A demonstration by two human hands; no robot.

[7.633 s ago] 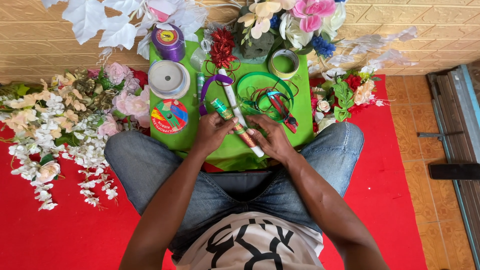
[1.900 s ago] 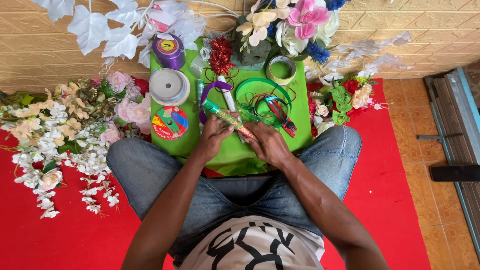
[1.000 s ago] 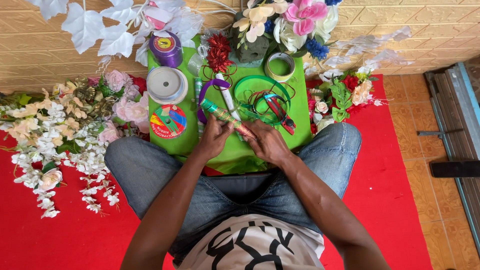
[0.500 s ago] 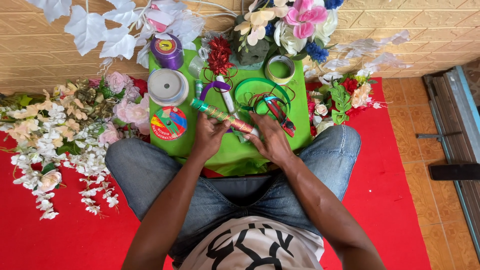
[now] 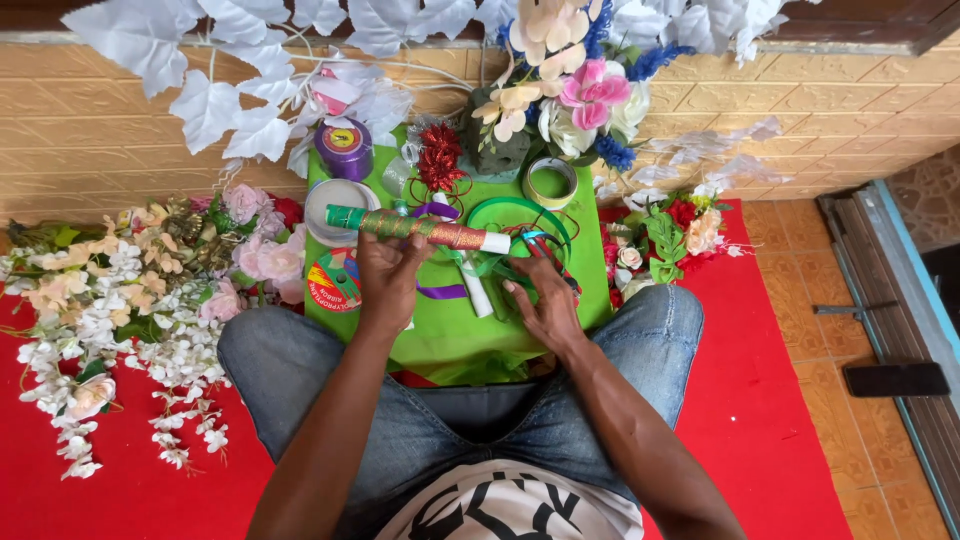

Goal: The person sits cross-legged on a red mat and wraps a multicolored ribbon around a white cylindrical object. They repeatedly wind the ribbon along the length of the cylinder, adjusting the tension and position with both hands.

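While the person sits cross-legged on a red mat [image 5: 780,420], the scene reads as follows.
Left hand [image 5: 388,275]: fingers closed around a glittery green-and-gold wrapped stick [image 5: 415,228], held level above the green tray [image 5: 590,270].
Right hand [image 5: 545,305]: fingers loosely spread, resting on the tray beside a green ribbon coil [image 5: 495,212]; grasping nothing visible.
Tray contents: purple ribbon spool [image 5: 344,148], white tape roll [image 5: 335,200], red glitter sprig [image 5: 440,158].
Surroundings: artificial flowers [image 5: 120,290] heaped to the left.
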